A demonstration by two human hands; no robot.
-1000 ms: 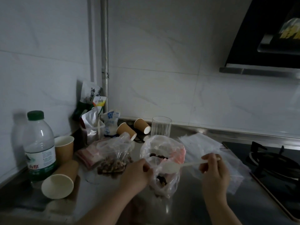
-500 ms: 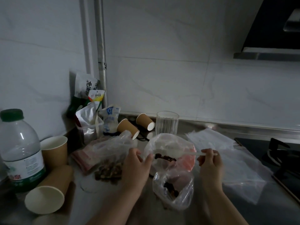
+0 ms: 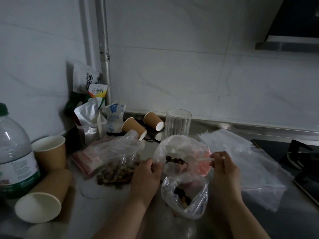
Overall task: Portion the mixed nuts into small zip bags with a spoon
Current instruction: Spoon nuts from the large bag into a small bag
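Note:
My left hand pinches the rim of a small clear zip bag and holds its mouth open above the counter; a few dark nuts lie at the bag's bottom. My right hand grips the handle of a white plastic spoon. The spoon's bowl carries a heap of nuts inside the bag's mouth. Left of my left hand, a larger clear bag of mixed nuts lies on the steel counter.
A stack of flat clear zip bags lies to the right, beside a gas hob. A drinking glass, several paper cups, a water bottle and snack packets crowd the back and left.
The spoon, empty-looking a second ago, now sits loaded with nuts inside the bag's mouth. The bag hangs lower and more open. The camera has tilted down and left.

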